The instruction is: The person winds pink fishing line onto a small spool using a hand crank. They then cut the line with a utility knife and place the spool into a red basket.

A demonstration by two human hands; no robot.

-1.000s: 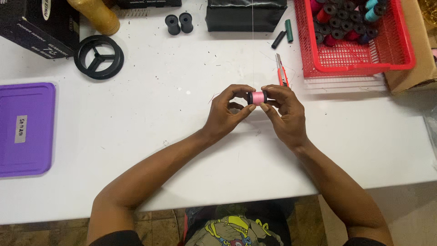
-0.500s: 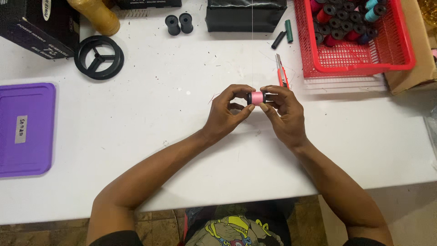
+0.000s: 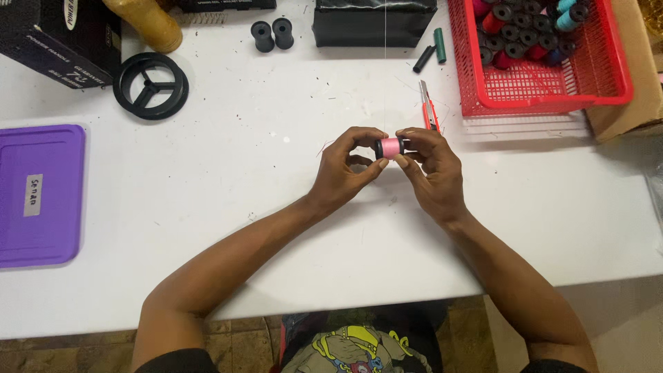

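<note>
Nothing much has moved since a second ago: both hands stay where they were above the white table (image 3: 228, 179), pinching the same spool. Nearest the camera, the two bare forearms reach up from the table's front edge and meet near its middle. The left hand (image 3: 343, 171) grips the pink thread spool (image 3: 391, 147) by its left black end between thumb and fingertips; the right hand (image 3: 431, 169) clamps the right end the same way, so the spool lies sideways between them, held just above the tabletop. A fine thread (image 3: 385, 69) runs straight from the spool toward the far edge, though its far end is too thin to follow. Just beyond the right hand lies an orange utility knife (image 3: 428, 106). At the left edge sits a purple lid (image 3: 41, 193). Farther off are a black spoked reel (image 3: 150, 85), two empty black bobbins (image 3: 272, 34), and a red basket (image 3: 552, 86) holding many coloured spools.
</note>
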